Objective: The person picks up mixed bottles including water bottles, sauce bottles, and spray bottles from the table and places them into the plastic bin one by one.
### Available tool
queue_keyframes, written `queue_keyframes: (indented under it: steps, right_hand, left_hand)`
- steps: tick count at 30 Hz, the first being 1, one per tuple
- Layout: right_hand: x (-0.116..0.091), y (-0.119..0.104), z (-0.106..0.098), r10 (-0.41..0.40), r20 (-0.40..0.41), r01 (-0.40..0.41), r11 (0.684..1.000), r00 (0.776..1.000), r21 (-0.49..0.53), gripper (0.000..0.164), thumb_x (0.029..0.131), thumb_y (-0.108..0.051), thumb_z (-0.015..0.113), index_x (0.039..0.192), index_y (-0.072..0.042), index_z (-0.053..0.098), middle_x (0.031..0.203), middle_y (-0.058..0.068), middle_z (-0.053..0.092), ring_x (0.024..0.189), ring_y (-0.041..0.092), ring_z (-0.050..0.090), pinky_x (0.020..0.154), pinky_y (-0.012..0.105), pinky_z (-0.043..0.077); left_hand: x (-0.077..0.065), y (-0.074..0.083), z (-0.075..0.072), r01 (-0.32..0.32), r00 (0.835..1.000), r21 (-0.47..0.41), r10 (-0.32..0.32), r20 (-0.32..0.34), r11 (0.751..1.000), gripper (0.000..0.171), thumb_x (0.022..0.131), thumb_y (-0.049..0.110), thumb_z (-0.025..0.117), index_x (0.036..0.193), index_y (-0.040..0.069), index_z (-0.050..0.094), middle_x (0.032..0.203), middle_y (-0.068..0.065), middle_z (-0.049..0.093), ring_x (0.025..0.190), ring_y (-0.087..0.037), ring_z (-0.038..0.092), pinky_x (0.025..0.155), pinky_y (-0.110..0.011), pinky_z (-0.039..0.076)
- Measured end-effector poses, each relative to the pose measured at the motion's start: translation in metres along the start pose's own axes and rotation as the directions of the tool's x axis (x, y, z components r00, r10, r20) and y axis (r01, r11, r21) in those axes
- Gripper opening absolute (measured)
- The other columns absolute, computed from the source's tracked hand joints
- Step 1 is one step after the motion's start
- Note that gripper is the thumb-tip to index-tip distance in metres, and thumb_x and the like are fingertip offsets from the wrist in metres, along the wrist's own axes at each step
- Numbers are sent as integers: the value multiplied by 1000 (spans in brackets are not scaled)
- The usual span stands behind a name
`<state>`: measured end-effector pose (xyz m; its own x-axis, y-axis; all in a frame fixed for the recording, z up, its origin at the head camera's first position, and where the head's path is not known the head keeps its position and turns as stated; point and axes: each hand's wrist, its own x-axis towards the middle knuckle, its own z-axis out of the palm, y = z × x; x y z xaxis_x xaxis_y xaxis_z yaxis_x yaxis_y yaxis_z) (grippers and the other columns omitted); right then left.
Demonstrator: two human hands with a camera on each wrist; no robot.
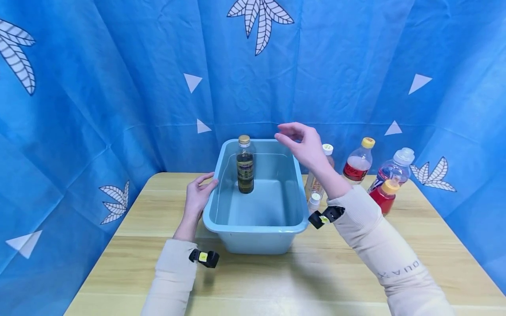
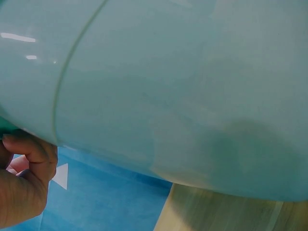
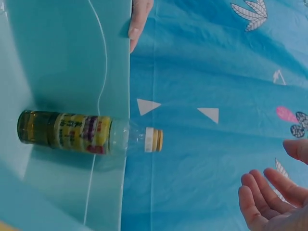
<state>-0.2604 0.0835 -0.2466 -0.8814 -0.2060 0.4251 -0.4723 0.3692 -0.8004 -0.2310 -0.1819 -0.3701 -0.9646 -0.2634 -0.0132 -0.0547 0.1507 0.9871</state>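
Note:
A light blue plastic basin stands on the wooden table. Inside it, towards the back left, a bottle with a gold cap, patterned label and dark yellowish liquid stands upright. My left hand holds the basin's left rim; in the left wrist view its fingers are bent at the rim. Above the basin's back right corner my right hand is raised with nothing in it. The right wrist view shows its fingers loosely bent and apart from the bottle.
Right of the basin stand a white-capped bottle, partly behind my right arm, and a small white-capped one. Farther right are a yellow-capped bottle, a clear-topped bottle and a red-filled bottle. A blue curtain hangs behind.

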Motion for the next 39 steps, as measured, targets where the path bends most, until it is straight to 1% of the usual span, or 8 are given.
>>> queue_keyframes:
  steps: [3, 7, 12, 22, 27, 29, 36, 39]
  right_hand:
    - [-5, 8, -4, -15, -4, 15, 1000, 1000, 4, 35, 86, -26, 59, 114, -5, 59, 105, 10, 61, 90, 19, 56, 79, 32, 46]
    - [-14, 17, -7, -11, -13, 10, 1000, 1000, -5, 35, 85, -27, 60, 113, -5, 59, 104, 9, 61, 90, 18, 57, 79, 32, 47]
    - [-24, 29, -10, -8, -50, 8, 1000, 999, -12, 35, 85, -29, 60, 111, -6, 60, 102, 9, 62, 90, 18, 57, 80, 32, 47]
    - [-44, 53, -11, -24, -126, 26, 1000, 992, 12, 31, 84, -23, 61, 107, -1, 61, 96, 10, 63, 82, 13, 58, 70, 19, 49]
    - [-53, 64, -11, -33, -157, 38, 999, 987, 28, 30, 84, -23, 61, 105, -1, 62, 94, 10, 63, 81, 13, 57, 69, 18, 49]
    - [-56, 68, -11, -30, -168, 38, 998, 985, 42, 28, 84, -21, 61, 104, 0, 62, 93, 11, 63, 80, 12, 57, 68, 17, 49]
    - [-72, 59, -10, 9, -209, 5, 998, 978, 66, 21, 83, -2, 59, 101, 10, 60, 91, 24, 61, 74, 6, 55, 66, 12, 46]
    - [-74, 75, -10, 26, -221, -9, 997, 975, 77, 22, 84, -4, 59, 101, 8, 61, 93, 22, 62, 74, 3, 56, 67, 12, 47]
  left_hand:
    - [0, 0, 0, 5, 1000, -5, -5, -3, 1000, 37, 87, 24, 57, 122, 10, 53, 106, -20, 60, 90, -30, 62, 70, -35, 52]
    - [0, 0, 0, 6, 1000, -8, -6, -4, 1000, 37, 87, 24, 57, 121, 10, 53, 105, -20, 61, 90, -30, 62, 69, -35, 52]
    - [0, -1, 0, -14, 1000, -11, 14, -4, 1000, 36, 87, 23, 57, 121, 9, 54, 105, -22, 60, 89, -31, 62, 69, -35, 52]
    - [1, -2, 1, -14, 1000, -9, 14, 6, 1000, 37, 87, 23, 57, 122, 8, 53, 105, -23, 60, 90, -32, 61, 68, -35, 53]
    - [1, -1, 0, -10, 1000, -16, 11, 14, 1000, 39, 87, 24, 57, 122, 9, 52, 107, -22, 59, 92, -33, 60, 69, -36, 52]
    - [1, 0, 0, -10, 1000, -19, 10, 16, 1000, 38, 87, 24, 57, 122, 9, 52, 107, -22, 59, 92, -33, 60, 70, -36, 52]
    - [0, 0, 0, -5, 1000, -14, 5, 12, 1000, 38, 87, 24, 57, 122, 9, 52, 107, -21, 59, 91, -31, 61, 70, -35, 52]
    - [-1, 0, 0, 3, 1000, -14, -3, 13, 1000, 38, 88, 24, 56, 123, 10, 51, 108, -20, 59, 92, -31, 61, 69, -35, 52]
